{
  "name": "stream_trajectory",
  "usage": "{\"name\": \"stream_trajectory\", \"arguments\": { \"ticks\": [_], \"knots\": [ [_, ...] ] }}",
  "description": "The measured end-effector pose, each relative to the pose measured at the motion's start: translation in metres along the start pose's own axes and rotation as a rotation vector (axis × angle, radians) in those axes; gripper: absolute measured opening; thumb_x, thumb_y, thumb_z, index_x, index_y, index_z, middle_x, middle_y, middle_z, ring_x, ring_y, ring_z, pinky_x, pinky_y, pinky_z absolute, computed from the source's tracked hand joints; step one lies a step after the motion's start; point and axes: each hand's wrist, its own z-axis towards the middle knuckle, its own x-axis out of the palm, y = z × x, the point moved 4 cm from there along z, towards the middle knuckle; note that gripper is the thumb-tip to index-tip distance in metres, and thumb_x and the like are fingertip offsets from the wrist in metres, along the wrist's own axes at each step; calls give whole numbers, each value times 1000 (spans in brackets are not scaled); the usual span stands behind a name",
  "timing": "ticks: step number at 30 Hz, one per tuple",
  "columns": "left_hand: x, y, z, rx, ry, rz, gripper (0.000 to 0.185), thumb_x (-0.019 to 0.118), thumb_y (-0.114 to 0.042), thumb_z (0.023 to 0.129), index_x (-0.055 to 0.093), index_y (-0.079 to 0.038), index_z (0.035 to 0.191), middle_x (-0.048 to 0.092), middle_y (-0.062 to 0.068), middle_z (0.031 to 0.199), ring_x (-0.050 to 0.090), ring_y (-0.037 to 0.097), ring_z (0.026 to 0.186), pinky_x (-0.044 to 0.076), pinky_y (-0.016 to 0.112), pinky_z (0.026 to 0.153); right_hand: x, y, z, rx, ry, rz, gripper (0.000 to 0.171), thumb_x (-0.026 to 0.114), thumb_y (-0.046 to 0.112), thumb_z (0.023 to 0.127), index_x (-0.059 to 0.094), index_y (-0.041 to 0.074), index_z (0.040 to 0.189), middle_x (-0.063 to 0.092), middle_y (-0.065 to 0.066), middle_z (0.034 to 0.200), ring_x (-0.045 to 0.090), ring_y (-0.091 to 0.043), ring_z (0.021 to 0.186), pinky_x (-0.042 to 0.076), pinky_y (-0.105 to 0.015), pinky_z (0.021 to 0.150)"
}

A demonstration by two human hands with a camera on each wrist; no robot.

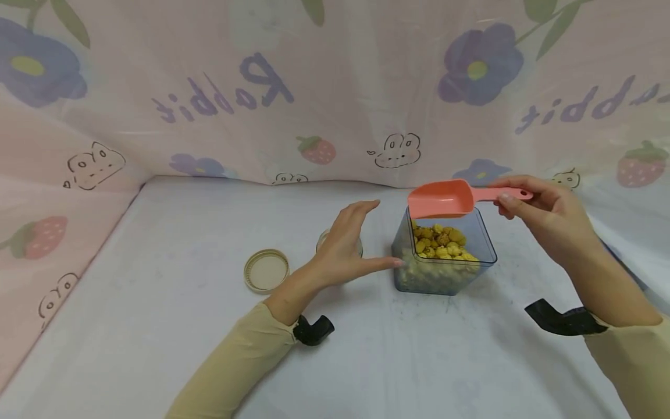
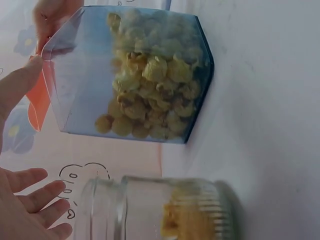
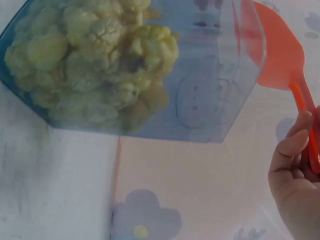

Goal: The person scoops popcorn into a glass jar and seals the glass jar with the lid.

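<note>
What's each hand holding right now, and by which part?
The right hand pinches the pink scoop by its handle end, above the blue container. The left hand holds nothing, fingers straight.

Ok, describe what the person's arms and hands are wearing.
Both arms wear long pale yellow-beige sleeves reaching the wrists. A black strap sits at the left wrist and another black strap at the right. The left hand and right hand are bare, without gloves.
</note>
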Motion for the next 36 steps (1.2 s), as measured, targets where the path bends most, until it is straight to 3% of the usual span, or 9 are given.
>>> {"name": "stream_trajectory", "arguments": {
  "ticks": [13, 20, 25, 30, 36],
  "knots": [
    [17, -8, 14, -12, 67, -73, 108, 84, -40, 71, 18, -17, 153, 25, 2, 156, 21, 18, 144, 27, 44, 116, -15, 0, -10, 10, -18, -54, 32, 50, -15, 90, 67, -1, 113, 67, 0, 86, 60, -10, 75, 48, -14, 73],
    [28, -12, 18, -31, 91, -107, 111, 84, -41, 71, 15, -19, 154, 21, 0, 158, 20, 16, 145, 28, 44, 115, -23, 3, -15, 55, -63, -279, 33, 55, -10, 90, 67, 7, 116, 64, 5, 85, 57, -7, 74, 47, -11, 70],
    [34, -14, 19, -41, 102, -127, 112, 84, -40, 71, 14, -19, 155, 19, 1, 159, 19, 16, 146, 28, 46, 115, -26, 6, -17, 58, -58, -351, 33, 55, -10, 90, 67, 7, 116, 63, 5, 84, 57, -6, 73, 46, -11, 69],
    [38, -16, 21, -51, 112, -149, 112, 84, -40, 71, 13, -20, 155, 19, 2, 159, 21, 17, 145, 29, 46, 115, -26, 10, -19, 77, -71, -522, 31, 59, -4, 90, 68, 13, 114, 63, 7, 85, 56, -5, 72, 44, -13, 62],
    [42, -18, 23, -52, 118, -166, 110, 83, -39, 72, 13, -21, 155, 20, 3, 158, 24, 18, 145, 30, 46, 114, -22, 14, -22, 57, -72, -624, 32, 62, -4, 89, 68, 19, 111, 62, 13, 85, 54, -3, 69, 41, -14, 55]
  ]
}}
